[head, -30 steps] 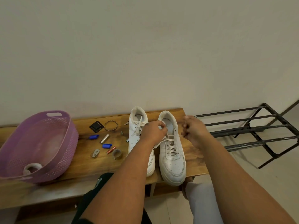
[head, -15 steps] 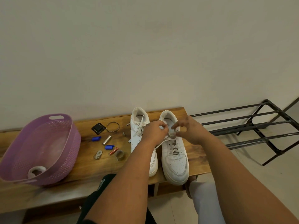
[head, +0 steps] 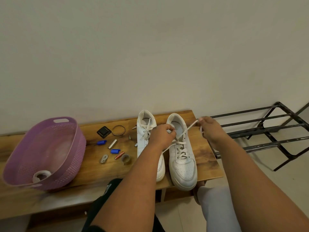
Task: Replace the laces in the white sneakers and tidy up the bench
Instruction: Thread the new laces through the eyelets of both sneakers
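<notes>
A: How much of the left sneaker (head: 145, 131) shows?

B: Only its heel end and upper laces; the left forearm (head: 133, 181) crosses over its middle and most of the toe.

A: And the left hand (head: 163, 134)?

B: Its fingers (head: 170, 130) curl under at the right sneaker's (head: 182, 164) tongue, so exactly what they pinch is hidden. The lace (head: 187, 130) disappears beneath them.

A: The small bits on the tabletop (head: 93, 166)?

B: Too small to name with confidence, especially the grey pieces beside the left sneaker.

A: The basket (head: 21, 164)?

B: Its near wall hides part of the pale roll (head: 41, 174) inside. The black rack (head: 267, 131) runs off the right edge.
</notes>
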